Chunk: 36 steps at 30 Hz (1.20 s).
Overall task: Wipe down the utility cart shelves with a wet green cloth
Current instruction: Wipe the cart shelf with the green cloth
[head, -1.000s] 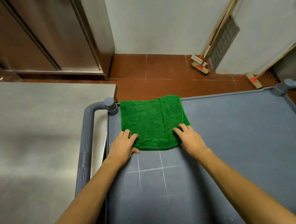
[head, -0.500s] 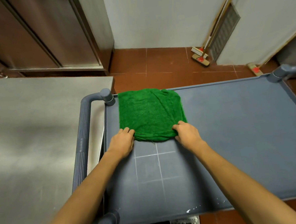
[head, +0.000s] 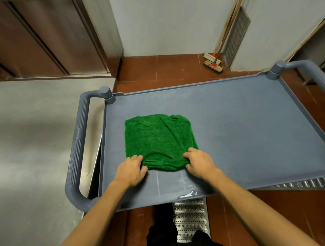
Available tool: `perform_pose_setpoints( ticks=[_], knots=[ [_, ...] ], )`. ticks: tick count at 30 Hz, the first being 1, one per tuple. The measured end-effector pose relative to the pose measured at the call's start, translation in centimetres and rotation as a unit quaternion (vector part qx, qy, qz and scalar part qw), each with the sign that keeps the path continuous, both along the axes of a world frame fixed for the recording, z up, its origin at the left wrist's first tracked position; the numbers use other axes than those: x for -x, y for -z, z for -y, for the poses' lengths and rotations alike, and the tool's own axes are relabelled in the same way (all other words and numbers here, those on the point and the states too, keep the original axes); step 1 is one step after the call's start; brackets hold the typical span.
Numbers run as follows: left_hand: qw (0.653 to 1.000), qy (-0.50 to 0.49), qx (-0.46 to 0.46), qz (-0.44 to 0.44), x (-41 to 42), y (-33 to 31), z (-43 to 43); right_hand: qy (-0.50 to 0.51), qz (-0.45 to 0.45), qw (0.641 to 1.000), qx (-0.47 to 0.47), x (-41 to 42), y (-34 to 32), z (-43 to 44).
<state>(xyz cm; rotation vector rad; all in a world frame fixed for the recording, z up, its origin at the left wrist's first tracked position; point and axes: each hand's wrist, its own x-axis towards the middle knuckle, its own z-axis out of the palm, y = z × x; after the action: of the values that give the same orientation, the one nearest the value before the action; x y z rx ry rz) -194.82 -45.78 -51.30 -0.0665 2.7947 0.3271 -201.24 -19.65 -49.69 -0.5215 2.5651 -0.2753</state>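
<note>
A green cloth lies spread flat on the top shelf of a grey-blue utility cart, left of the shelf's middle. My left hand grips the cloth's near left corner, fingers curled into the bunched edge. At the near right corner my right hand grips the same edge. The near edge of the cloth is rucked up between my hands. Wet streaks and a small puddle show on the shelf near its front rim.
A stainless steel table stands against the cart's left handle. The right handle sits at the far right. Brooms lean on the wall beyond. A metal floor drain grate lies under the cart's front edge.
Both hands have pulled the cloth toward me from the shelf's far left corner to mid-shelf. Its near edge is now bunched in my fingers.
</note>
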Motion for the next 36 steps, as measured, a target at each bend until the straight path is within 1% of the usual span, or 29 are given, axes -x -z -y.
perform_pose_setpoints(
  ticks=[6, 9, 12, 17, 21, 28, 32, 36],
  knots=[
    [1.000, -0.012, -0.007, 0.024, -3.5, -0.7, -3.3, -0.011, 0.020, 1.000, 0.016, -3.4, -0.5, -3.2],
    [0.998, -0.025, -0.045, 0.031, -4.5, -1.1, -5.1, -0.025, -0.002, 1.000, 0.018, -4.8, -0.4, -4.6],
    [0.997, -0.026, -0.066, 0.018, -5.4, -1.0, -7.6, -0.023, -0.027, 0.999, 0.027, -5.6, -0.6, -5.4],
    [0.993, -0.016, -0.114, 0.016, -5.9, -1.5, -11.1, -0.031, -0.034, 0.999, -0.016, -6.4, -0.1, -7.0],
    [0.993, 0.015, -0.109, 0.041, -5.3, -1.6, -13.7, 0.018, -0.030, 0.999, -0.002, -6.7, 0.1, -8.0],
    [0.994, 0.045, -0.089, 0.037, -3.9, -1.7, -17.2, 0.063, -0.046, 0.997, 0.010, -6.0, 0.1, -11.3],
    [0.993, 0.035, -0.102, 0.039, -3.5, -1.6, -18.9, 0.066, -0.058, 0.996, 0.019, -5.4, 0.0, -12.6],
    [0.993, 0.034, -0.105, 0.041, -2.9, -1.7, -20.1, 0.048, -0.054, 0.995, 0.075, -5.1, 0.5, -13.3]
  ],
)
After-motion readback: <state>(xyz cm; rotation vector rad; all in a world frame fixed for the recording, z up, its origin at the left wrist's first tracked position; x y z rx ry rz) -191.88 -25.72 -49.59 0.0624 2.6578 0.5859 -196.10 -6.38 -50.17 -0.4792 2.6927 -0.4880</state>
